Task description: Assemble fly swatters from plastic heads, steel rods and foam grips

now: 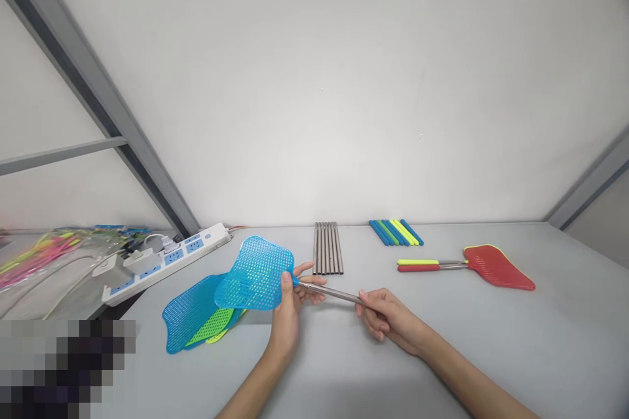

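Observation:
My left hand (289,314) pinches the neck of a blue mesh fly-swatter head (255,273), held a little above the table. A thin metal rod (328,291) runs from that neck to the right. My right hand (383,315) grips the rod's far end. Under and left of the held head lies a stack of loose swatter heads (196,321), blue on top with green and yellow below.
Several metal rods (327,248) lie side by side at the back. Blue, green and yellow handle grips (396,232) lie right of them. Assembled red swatters (472,265) rest at right. A white power strip (167,258) sits at left, with bagged parts (44,255) beyond.

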`<action>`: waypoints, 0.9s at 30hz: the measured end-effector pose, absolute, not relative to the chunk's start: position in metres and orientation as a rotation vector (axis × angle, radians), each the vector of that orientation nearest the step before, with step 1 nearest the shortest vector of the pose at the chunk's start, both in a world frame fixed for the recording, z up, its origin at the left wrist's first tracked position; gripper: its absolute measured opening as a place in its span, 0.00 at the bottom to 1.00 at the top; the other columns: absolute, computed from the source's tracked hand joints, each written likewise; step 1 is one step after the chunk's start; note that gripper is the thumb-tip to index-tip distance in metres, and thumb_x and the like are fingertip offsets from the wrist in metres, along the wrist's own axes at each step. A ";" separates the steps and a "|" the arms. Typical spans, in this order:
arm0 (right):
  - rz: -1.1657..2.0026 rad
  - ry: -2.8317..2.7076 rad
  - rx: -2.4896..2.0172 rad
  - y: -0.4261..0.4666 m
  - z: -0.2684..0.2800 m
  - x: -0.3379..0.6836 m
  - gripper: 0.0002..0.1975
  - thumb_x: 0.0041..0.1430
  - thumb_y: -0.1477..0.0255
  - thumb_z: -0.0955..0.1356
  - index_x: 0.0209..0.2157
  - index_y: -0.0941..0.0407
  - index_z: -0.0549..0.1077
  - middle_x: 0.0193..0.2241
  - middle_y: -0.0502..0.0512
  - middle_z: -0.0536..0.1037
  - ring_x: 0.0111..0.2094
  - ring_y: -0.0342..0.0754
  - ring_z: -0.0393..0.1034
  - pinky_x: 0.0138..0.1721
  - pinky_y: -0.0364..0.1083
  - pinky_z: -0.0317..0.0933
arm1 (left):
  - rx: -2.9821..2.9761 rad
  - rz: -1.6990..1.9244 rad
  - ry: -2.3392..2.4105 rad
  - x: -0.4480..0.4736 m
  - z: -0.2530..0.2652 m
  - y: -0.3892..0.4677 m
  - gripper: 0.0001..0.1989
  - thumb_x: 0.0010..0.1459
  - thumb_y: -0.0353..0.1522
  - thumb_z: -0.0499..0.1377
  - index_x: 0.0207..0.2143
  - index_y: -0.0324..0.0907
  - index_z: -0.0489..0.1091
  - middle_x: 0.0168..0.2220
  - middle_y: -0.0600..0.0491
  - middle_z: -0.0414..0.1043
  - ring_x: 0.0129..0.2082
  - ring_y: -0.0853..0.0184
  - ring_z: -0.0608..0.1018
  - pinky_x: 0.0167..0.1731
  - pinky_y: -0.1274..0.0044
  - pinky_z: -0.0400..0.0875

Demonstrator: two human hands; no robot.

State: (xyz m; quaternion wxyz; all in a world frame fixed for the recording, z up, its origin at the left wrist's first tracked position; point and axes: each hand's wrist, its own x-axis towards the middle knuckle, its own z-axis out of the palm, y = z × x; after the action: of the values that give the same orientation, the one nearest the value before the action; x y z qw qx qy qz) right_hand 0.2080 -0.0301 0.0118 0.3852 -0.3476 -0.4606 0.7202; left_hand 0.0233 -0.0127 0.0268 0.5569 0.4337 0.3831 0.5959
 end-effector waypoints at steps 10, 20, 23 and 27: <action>1.837 -1.173 -0.894 -0.027 0.013 0.213 0.19 0.53 0.61 0.59 0.18 0.61 0.66 0.06 0.41 0.50 0.10 0.36 0.47 0.18 0.41 0.42 | 1.112 1.399 0.900 0.024 0.020 -0.012 0.22 0.54 0.44 0.43 0.37 0.37 0.64 0.29 0.48 0.72 0.20 0.68 0.72 0.22 0.76 0.62; 1.854 -1.145 -0.900 -0.026 0.013 0.215 0.18 0.52 0.62 0.61 0.18 0.61 0.67 0.06 0.40 0.48 0.11 0.36 0.46 0.18 0.41 0.41 | 1.099 1.400 0.939 0.026 0.020 -0.009 0.21 0.51 0.45 0.46 0.30 0.37 0.66 0.26 0.49 0.72 0.18 0.70 0.70 0.20 0.77 0.62; 1.860 -1.164 -0.904 -0.025 0.014 0.216 0.18 0.52 0.62 0.60 0.19 0.61 0.67 0.06 0.41 0.48 0.10 0.36 0.46 0.18 0.41 0.41 | 1.112 1.415 0.964 0.026 0.018 -0.009 0.20 0.52 0.45 0.45 0.29 0.38 0.66 0.24 0.51 0.71 0.17 0.71 0.69 0.19 0.78 0.62; 1.830 -1.180 -0.913 -0.026 0.015 0.217 0.19 0.52 0.62 0.60 0.19 0.61 0.68 0.06 0.42 0.50 0.11 0.37 0.49 0.19 0.41 0.44 | 1.144 1.416 1.008 0.025 0.016 -0.009 0.20 0.52 0.44 0.45 0.28 0.38 0.67 0.17 0.53 0.68 0.16 0.71 0.68 0.19 0.79 0.61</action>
State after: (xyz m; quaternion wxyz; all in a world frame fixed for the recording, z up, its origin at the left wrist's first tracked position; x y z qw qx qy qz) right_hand 0.2175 -0.0259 0.0155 0.3804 -0.3578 -0.4621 0.7168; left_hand 0.0250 -0.0090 0.0159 0.5059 0.4744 0.4180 0.5869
